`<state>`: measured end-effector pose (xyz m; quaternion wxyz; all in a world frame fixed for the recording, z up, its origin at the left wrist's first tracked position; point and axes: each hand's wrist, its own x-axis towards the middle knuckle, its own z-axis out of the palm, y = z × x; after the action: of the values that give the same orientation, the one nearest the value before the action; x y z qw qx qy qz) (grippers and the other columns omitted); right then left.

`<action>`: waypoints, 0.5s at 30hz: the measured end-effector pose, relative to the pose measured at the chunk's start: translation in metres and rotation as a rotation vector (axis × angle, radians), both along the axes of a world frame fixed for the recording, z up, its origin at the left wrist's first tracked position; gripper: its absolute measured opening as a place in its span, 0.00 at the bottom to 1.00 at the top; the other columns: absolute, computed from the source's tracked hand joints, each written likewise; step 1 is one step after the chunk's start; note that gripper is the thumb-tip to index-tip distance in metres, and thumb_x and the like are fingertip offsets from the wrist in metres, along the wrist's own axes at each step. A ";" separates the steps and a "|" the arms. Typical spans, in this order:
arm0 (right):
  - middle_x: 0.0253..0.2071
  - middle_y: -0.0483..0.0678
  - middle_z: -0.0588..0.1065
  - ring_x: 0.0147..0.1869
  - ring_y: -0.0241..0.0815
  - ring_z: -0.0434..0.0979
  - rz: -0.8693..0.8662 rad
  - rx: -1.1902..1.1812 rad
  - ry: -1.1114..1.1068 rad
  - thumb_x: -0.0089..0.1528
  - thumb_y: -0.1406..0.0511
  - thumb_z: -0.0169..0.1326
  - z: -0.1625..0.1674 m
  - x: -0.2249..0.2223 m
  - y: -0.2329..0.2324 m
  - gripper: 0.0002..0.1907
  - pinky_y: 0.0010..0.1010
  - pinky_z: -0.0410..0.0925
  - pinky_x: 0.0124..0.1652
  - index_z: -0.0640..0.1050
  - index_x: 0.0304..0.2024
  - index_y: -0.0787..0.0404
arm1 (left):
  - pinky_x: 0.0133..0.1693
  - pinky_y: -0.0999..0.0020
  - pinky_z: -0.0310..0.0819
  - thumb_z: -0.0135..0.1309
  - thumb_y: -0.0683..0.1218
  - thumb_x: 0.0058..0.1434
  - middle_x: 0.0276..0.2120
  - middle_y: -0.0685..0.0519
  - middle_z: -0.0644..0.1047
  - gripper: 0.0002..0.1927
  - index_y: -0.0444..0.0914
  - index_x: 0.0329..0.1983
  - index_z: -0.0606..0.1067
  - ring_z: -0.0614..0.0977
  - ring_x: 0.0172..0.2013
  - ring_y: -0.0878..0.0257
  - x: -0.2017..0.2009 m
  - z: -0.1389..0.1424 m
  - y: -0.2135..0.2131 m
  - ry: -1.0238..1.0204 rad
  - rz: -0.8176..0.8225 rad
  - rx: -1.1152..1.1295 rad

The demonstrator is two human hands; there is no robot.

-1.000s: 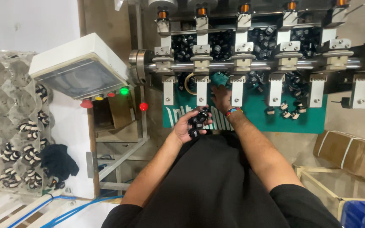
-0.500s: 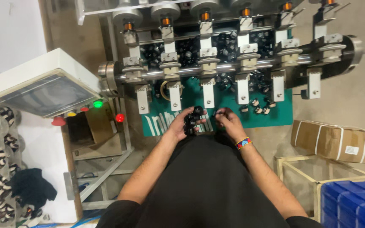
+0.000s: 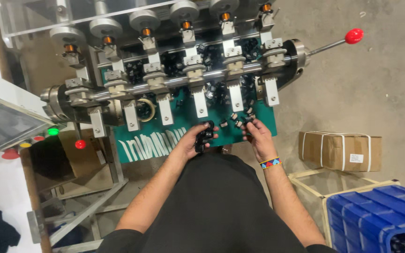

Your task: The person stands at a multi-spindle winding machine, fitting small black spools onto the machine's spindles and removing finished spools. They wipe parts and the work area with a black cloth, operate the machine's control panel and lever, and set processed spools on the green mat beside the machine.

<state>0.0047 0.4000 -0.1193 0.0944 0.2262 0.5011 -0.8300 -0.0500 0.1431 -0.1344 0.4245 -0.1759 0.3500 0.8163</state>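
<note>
My left hand [image 3: 197,139] is cupped around a small heap of black plastic parts [image 3: 204,136] at the front of the green machine table [image 3: 146,143]. My right hand [image 3: 258,133], with a coloured bead bracelet on the wrist, pinches one small black part [image 3: 248,121] just right of it. More loose black parts [image 3: 233,115] lie on the green surface ahead of both hands. Behind them runs a metal shaft [image 3: 174,82] with several white clamp arms and copper-wound spindles.
A red-knobbed lever [image 3: 354,35] sticks out at the machine's right end. A control box [image 3: 5,122] with coloured buttons stands at left. A strapped cardboard box [image 3: 339,150] and a blue crate [image 3: 379,216] sit on the concrete floor at right.
The view has swung to the right, shifting the machine and control box leftward. My right hand has come back from the machine to the table's front edge, beside my left hand.
</note>
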 end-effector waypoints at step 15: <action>0.40 0.45 0.80 0.40 0.33 0.78 0.078 0.146 0.052 0.68 0.61 0.58 -0.013 -0.028 0.097 0.16 0.24 0.71 0.40 0.76 0.53 0.66 | 0.27 0.72 0.77 0.51 0.54 0.68 0.49 0.50 0.80 0.20 0.42 0.60 0.72 0.84 0.43 0.60 0.052 0.013 0.078 -0.138 0.137 0.028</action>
<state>-0.0233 0.4968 -0.1319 0.0969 0.1909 0.5712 -0.7924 0.0021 0.2211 -0.1219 0.3932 -0.2495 0.2958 0.8341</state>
